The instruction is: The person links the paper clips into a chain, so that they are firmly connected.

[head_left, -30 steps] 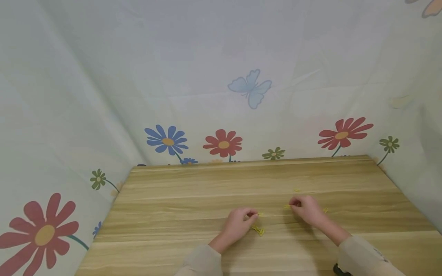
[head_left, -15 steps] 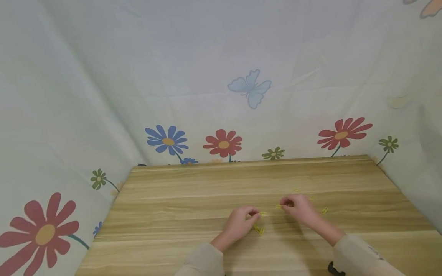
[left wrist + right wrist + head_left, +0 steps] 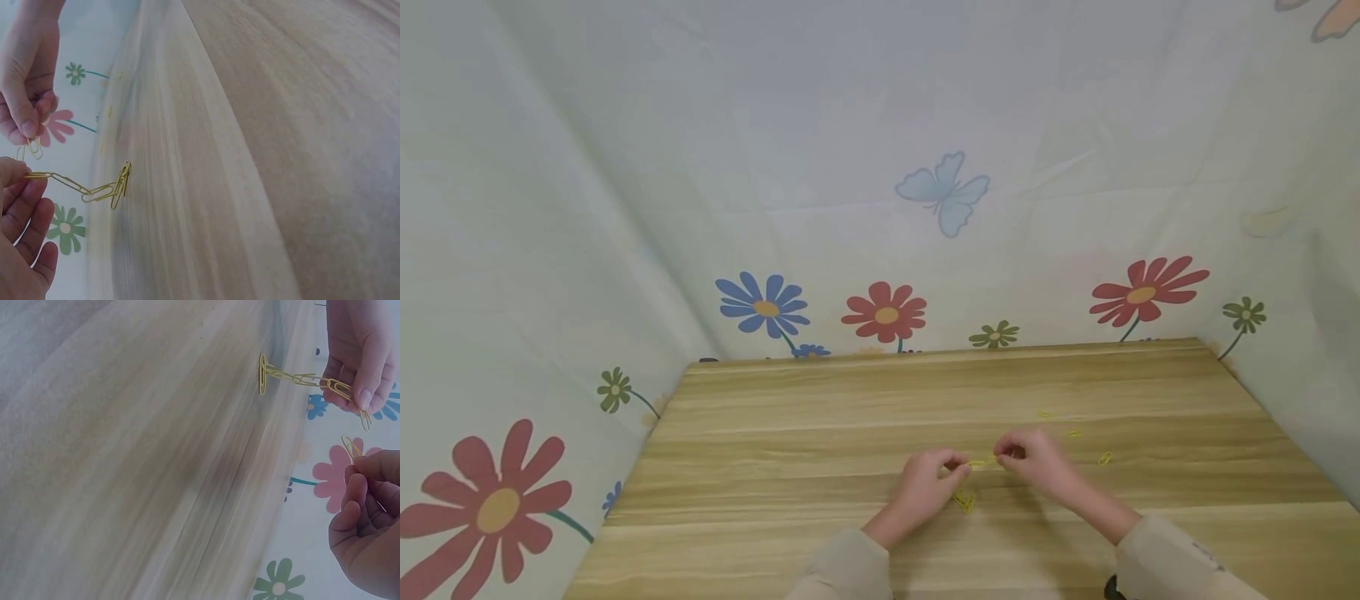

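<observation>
My left hand [image 3: 921,490] pinches the end of a chain of yellow paper clips [image 3: 69,182] between thumb and forefinger. The chain hangs from the fingers, and its lower links rest on the table. In my right hand [image 3: 1037,462], thumb and forefinger pinch a single yellow paper clip [image 3: 350,447]. That clip points at the end link [image 3: 365,419] sticking out of the left fingertips. In the right wrist view a small gap shows between the two clips.
Loose yellow paper clips lie on the wooden table [image 3: 790,433] beyond and beside the right hand: one clip [image 3: 1045,414] farther back, another clip [image 3: 1074,433] nearer, and one clip [image 3: 1104,458] to the right. A flower-printed curtain [image 3: 820,233] stands behind the table.
My right hand has moved left with its paper clip, closing in on the left hand. The left hand has shifted slightly right, still pinching the chain.
</observation>
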Available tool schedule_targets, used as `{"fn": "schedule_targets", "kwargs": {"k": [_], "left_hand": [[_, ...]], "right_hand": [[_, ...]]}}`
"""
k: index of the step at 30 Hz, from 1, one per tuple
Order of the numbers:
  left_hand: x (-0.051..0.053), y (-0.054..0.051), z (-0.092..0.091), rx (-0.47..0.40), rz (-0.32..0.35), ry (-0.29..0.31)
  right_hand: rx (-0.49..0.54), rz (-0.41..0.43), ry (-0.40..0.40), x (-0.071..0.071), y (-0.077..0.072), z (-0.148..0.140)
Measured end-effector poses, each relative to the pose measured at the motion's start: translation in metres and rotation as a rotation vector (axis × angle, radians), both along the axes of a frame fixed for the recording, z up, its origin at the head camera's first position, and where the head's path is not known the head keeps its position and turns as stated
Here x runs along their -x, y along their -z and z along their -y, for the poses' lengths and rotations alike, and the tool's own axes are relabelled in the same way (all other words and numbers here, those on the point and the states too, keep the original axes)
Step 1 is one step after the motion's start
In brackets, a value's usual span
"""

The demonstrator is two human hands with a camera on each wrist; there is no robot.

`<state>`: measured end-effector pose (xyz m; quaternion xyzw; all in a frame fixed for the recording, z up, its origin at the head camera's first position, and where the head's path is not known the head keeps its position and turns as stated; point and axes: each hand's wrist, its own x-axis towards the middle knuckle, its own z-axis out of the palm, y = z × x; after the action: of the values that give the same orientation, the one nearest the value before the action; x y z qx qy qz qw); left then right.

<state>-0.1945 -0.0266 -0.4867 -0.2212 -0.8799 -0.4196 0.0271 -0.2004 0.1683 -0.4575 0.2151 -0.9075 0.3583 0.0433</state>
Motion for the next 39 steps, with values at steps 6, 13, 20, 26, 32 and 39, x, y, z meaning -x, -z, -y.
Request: {"fn": "schedule_targets", "kwargs": {"k": [6, 13, 20, 26, 32, 39], "left_hand": [[0.000, 0.000, -0.002, 0.004, 0.016, -0.006], [0.001, 0.003, -0.002, -0.004, 0.008, -0.009], [0.000, 0.003, -0.003, -0.015, 0.023, -0.009], [0.000, 0.002, -0.003, -0.021, 0.033, -0.014], [0.000, 0.003, -0.002, -0.014, 0.015, -0.017], [0.000, 0.003, 0.001, -0.021, 0.034, -0.020]], "right_hand": [[0.001, -0.002, -0.023, -0.003, 0.000, 0.004], [-0.006, 0.003, -0.042, -0.005, 0.001, 0.008], [-0.002, -0.005, -0.065, -0.007, 0.001, 0.010], [-0.005, -0.015, -0.072, -0.009, 0.001, 0.011], [-0.006, -0.051, -0.075, -0.008, 0.005, 0.010], [0.032, -0.057, -0.062, -0.008, 0.004, 0.005]]}}
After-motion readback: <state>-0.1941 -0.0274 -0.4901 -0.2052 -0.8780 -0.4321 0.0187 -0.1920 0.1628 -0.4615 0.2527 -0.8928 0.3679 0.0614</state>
